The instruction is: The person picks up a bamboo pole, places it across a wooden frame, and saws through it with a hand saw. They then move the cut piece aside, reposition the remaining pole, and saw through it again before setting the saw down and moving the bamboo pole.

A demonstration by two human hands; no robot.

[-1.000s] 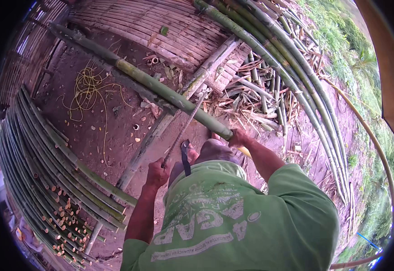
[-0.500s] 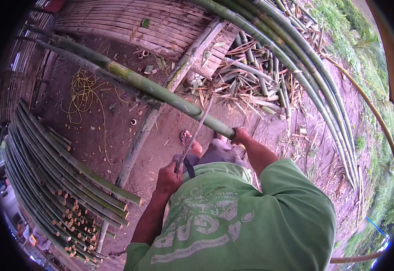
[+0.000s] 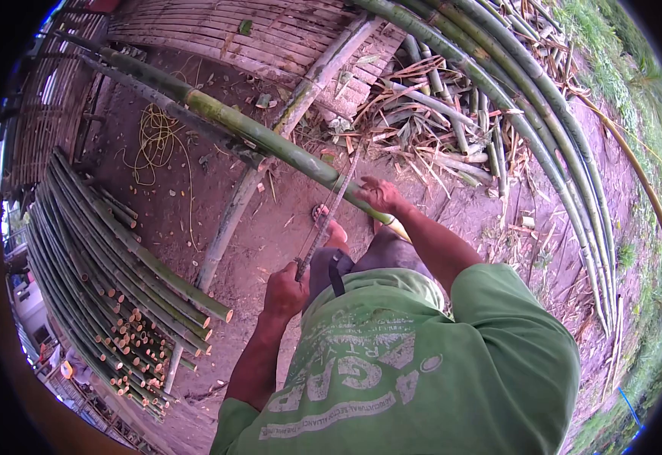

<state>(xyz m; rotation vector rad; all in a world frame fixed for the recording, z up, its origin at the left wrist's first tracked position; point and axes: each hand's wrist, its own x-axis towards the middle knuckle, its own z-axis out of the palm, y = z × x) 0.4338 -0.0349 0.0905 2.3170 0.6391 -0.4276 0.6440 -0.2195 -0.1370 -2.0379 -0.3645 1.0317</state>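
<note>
A long green bamboo pole [image 3: 270, 140] slants across the view, its near end just in front of my legs. My left hand [image 3: 284, 292] is closed round the lower end of a long, thin tool that looks like a bow saw [image 3: 323, 224], with a rough brown frame and a thin line beside it. The saw lies across the pole, its far end just beyond it. My right hand [image 3: 380, 196] is over the pole near its end, to the right of the saw, fingers spread and apparently touching the pole. Whether the saw has cut into the bamboo cannot be seen.
A slanting post [image 3: 232, 220] stands under the pole. Cut bamboo poles [image 3: 133, 273] are stacked at left, with yellow cord [image 3: 156, 144] on the dirt. Split scraps [image 3: 445, 114] and long bent poles [image 3: 543, 121] lie at right. A slatted bamboo platform [image 3: 217, 30] is behind.
My right hand has let go of the pole's near end and moved up along it, its fingers now spread. My left hand still holds the saw. The whole view has shifted slightly.
</note>
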